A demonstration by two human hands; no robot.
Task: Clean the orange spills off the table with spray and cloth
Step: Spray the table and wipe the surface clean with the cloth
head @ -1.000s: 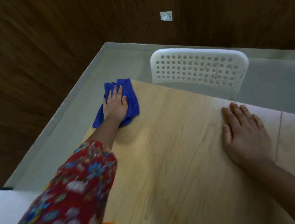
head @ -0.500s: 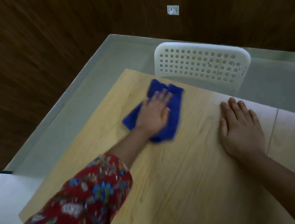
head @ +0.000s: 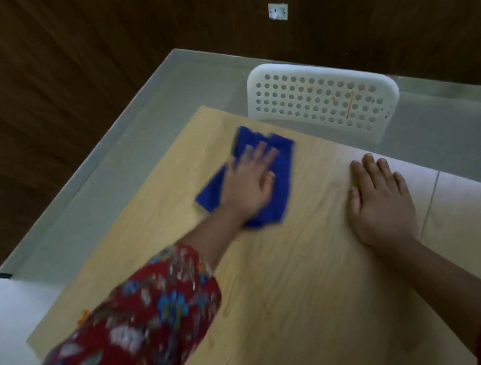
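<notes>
The left hand [head: 252,181] lies flat on the blue cloth [head: 285,182], fingers straight and pressing it onto the wooden table [head: 285,280]; the cloth spreads out under and around the palm (its edges are blurred). The right hand [head: 380,199] rests palm down on the bare tabletop, fingers straight, holding nothing, well apart from the cloth. A small orange spill [head: 83,316] shows beside the left sleeve. A white perforated chair [head: 322,99] stands beyond both hands.

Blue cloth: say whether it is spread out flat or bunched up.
Bunched up. The blue cloth lies crumpled in uneven folds under the flat left hand on the table.
</notes>
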